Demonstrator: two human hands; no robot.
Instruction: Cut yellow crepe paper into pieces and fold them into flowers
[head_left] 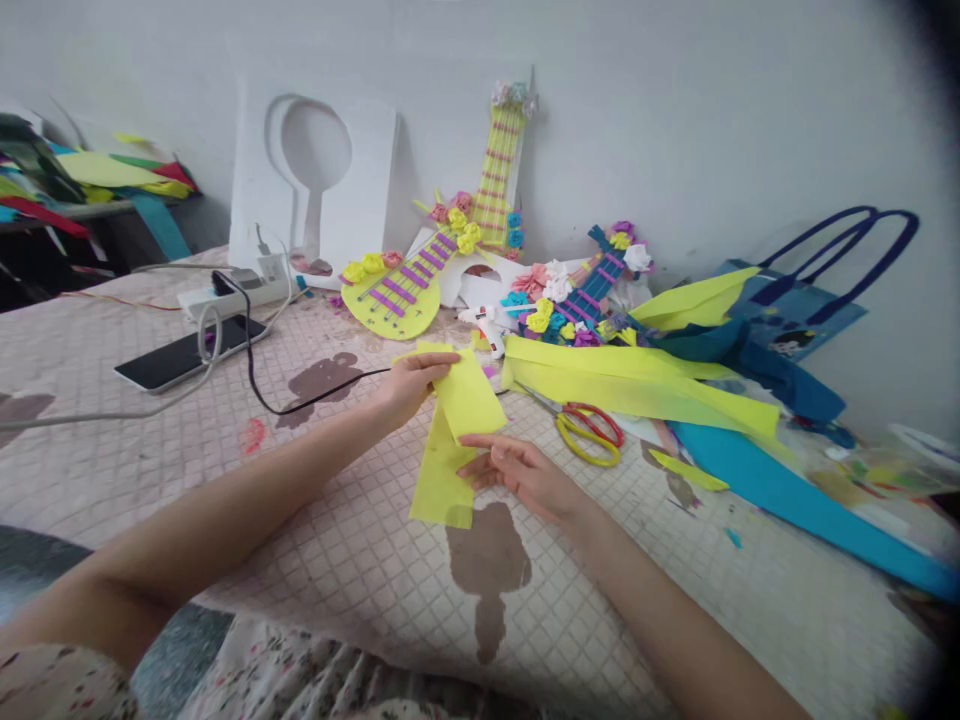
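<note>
At the frame's center, the left hand [409, 385] pinches the top edge of a yellow paper strip [454, 440]. The right hand [517, 470], fingers loosely spread, touches its right edge. Scissors [589, 432] lie just right, on the bed [337, 540].

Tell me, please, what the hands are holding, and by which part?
The left hand pinches a yellow paper strip at its top edge; the right hand touches its right edge near the middle.

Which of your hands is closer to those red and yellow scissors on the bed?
Right. The right hand lies just left of the scissors, touching the yellow paper strip. The left hand grips the strip's upper end, farther away beyond the paper.
</note>
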